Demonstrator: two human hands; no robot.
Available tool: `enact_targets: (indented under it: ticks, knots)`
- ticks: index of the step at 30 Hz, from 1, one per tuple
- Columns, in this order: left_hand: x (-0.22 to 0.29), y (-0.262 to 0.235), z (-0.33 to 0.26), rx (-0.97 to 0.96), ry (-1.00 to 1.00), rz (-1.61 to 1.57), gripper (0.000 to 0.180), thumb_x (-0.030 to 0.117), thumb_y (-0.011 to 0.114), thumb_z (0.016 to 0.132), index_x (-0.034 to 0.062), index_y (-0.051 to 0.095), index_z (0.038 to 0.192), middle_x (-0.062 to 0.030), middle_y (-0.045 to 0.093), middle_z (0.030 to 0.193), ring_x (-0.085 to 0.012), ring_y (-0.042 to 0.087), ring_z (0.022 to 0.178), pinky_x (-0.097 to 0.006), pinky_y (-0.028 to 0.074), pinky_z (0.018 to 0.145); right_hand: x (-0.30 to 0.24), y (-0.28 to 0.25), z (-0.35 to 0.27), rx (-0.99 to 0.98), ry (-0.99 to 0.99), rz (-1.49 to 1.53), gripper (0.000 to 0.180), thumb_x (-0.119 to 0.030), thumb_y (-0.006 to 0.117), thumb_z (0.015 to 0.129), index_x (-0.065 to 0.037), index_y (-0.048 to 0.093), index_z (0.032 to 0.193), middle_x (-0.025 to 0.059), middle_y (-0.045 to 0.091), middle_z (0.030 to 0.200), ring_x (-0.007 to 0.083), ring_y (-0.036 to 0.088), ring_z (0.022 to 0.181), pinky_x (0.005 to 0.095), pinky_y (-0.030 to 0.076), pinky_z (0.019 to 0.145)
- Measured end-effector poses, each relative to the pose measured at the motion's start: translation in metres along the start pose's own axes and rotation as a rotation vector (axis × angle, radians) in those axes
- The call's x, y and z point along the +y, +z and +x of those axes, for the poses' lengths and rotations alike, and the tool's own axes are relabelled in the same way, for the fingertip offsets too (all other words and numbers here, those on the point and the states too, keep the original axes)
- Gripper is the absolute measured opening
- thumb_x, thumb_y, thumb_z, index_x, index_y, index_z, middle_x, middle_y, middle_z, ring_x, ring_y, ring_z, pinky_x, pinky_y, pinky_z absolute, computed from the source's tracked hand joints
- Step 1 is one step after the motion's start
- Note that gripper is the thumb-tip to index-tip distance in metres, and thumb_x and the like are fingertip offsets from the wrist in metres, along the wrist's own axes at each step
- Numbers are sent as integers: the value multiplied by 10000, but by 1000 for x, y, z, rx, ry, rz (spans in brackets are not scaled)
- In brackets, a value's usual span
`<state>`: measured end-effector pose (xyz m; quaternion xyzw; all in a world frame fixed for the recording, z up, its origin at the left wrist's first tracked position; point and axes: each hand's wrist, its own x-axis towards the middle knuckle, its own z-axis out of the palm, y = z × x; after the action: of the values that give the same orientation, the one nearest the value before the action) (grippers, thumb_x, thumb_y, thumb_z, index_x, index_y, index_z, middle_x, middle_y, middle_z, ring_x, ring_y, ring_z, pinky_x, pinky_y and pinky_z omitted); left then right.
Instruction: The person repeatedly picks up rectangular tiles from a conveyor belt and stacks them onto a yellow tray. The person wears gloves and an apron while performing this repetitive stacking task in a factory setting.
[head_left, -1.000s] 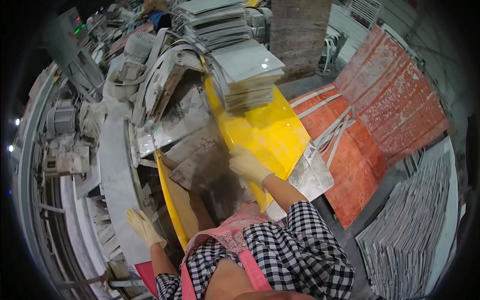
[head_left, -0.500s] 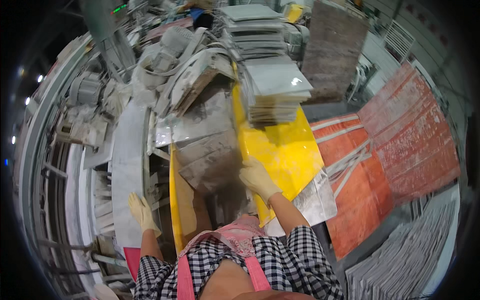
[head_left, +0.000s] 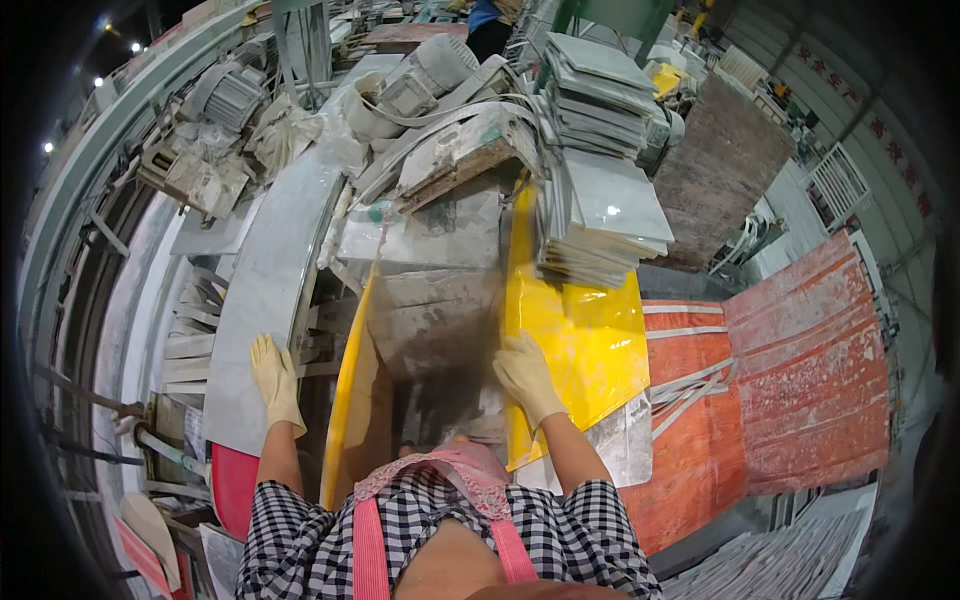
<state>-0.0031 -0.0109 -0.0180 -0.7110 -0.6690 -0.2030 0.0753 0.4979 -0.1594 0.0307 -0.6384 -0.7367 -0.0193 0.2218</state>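
Observation:
Both my hands wear pale cream gloves. My left hand point(head_left: 275, 383) lies flat, fingers stretched out, on the lower right part of a long pale grey stone slab point(head_left: 262, 270). My right hand point(head_left: 527, 378) rests at the inner edge of a yellow sheet point(head_left: 585, 345), its fingers bent over that edge. Between my hands is a dark, dusty gap, bounded on the left by an upright yellow panel point(head_left: 347, 385). A stack of glossy light tiles point(head_left: 615, 205) stands on the far part of the yellow sheet.
Dusty motors point(head_left: 228, 95) and a worn machine housing point(head_left: 465, 155) stand beyond the gap. Orange sheeting point(head_left: 695, 400) with pale straps spreads to the right, below a brown board point(head_left: 720, 165). Thin grey slabs point(head_left: 770, 560) stand packed at lower right. A person point(head_left: 490, 25) is far off.
The whole view has swung, so the scene sits farther right and lower. My left hand now lies more fully on the slab. My right hand stays at the yellow sheet's edge.

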Motion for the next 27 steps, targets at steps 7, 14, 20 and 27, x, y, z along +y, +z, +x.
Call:
enact_targets:
  ticks: [7,14,20,27]
  knots:
    - [8,-7,0,-23,-37,-26,521,243,556,1025,-101,543,1415,-315,514,1495,-448,453,1421,-480,300,1245,-5,-13,3,-110,23,27,178,-206,648,909,-62,731,847,176,693,1040,369,629,1083,506,421,1134]
    - [16,-9,0,36,-55,-65,526,227,561,996,-112,551,1397,-303,561,1445,-444,485,1384,-501,312,1232,-6,-13,9,75,-76,68,196,-185,662,864,-60,667,713,173,669,827,374,625,956,495,482,964]
    - [20,-13,1,-16,-90,-53,537,247,552,1000,-100,547,1409,-296,545,1471,-435,468,1409,-498,295,1244,1,-5,4,29,-37,80,208,-196,657,882,-48,678,738,206,694,878,393,645,1009,553,428,1114]
    - [21,-14,0,-9,-77,-65,529,233,548,1000,-94,541,1416,-293,535,1482,-434,454,1423,-496,286,1250,3,-1,1,13,-24,69,226,-206,633,903,-56,685,743,203,706,866,392,653,1043,560,406,1155]
